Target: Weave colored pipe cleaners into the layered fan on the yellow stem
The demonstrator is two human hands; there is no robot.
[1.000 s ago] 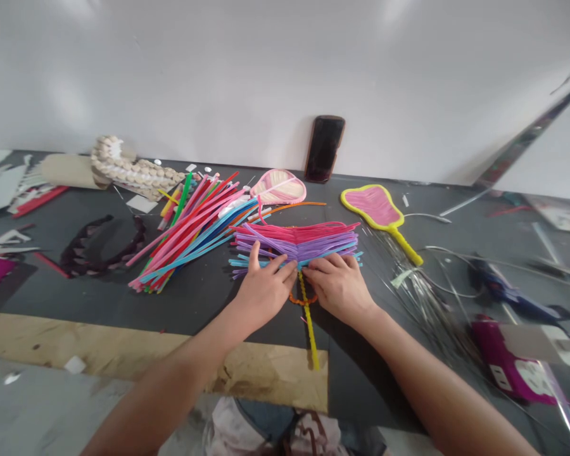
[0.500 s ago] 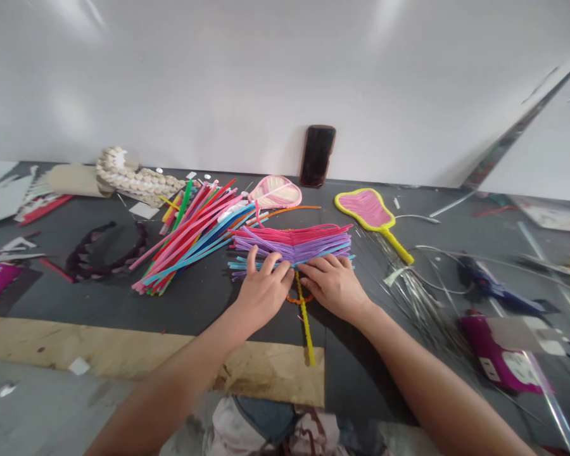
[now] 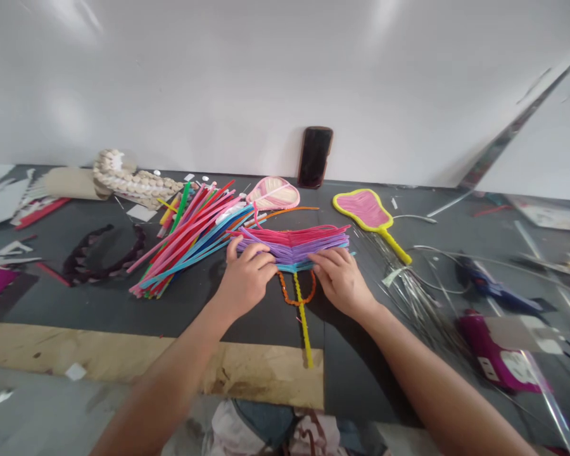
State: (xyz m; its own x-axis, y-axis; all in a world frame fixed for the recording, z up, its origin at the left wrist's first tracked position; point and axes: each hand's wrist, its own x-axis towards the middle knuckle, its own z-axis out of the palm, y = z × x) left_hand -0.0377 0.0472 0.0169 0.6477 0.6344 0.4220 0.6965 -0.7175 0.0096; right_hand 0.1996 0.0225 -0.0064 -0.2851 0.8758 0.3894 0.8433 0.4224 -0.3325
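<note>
A piece made of pipe cleaners [image 3: 292,244] lies on the dark tabletop before me, with rows of red, purple and blue bent in a shallow V. From its middle a twisted yellow pipe cleaner stem [image 3: 304,332] runs toward me, crossed by an orange pipe cleaner loop [image 3: 285,291]. My left hand [image 3: 248,277] is closed over the left side of the rows, fingers curled on the purple and blue strands. On the right side, my right hand [image 3: 344,282] pinches the blue strands. Both thumbs are partly hidden.
A bundle of loose pipe cleaners [image 3: 190,244] lies left of the piece, near a dark headband [image 3: 105,272]. Behind stand a leaning phone [image 3: 315,157] and a pink oval piece [image 3: 273,194]. To the right are a yellow-rimmed paddle [image 3: 365,209], thin wires [image 3: 415,304] and a blue glue gun [image 3: 498,288].
My hands have moved apart from the middle toward the two sides of the rows. The orange loop and the blue strands at the centre now show. The view has shifted slightly.
</note>
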